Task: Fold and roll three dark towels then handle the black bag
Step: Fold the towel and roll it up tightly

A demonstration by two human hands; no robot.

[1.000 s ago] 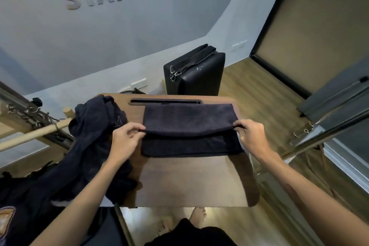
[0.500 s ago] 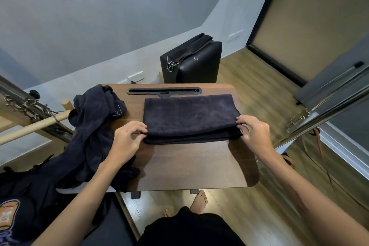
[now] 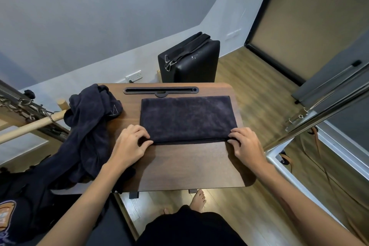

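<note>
Folded dark towel (image 3: 187, 119) now lies flat mid-table (image 3: 195, 168), its top layer drawn fwd to the near edge — fold looks done, rolling likely next. Left hand (image 3: 130, 146) & right hand (image 3: 246, 146) pinch its near corners; black bag (image 3: 191, 62) stands behind the table.

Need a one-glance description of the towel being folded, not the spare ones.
On the dark wooden table, look just below the black slot along its far edge. The folded towel lies flat there, both hands pinching its near corners; the other dark towels sit crumpled at the table's left edge.
</note>
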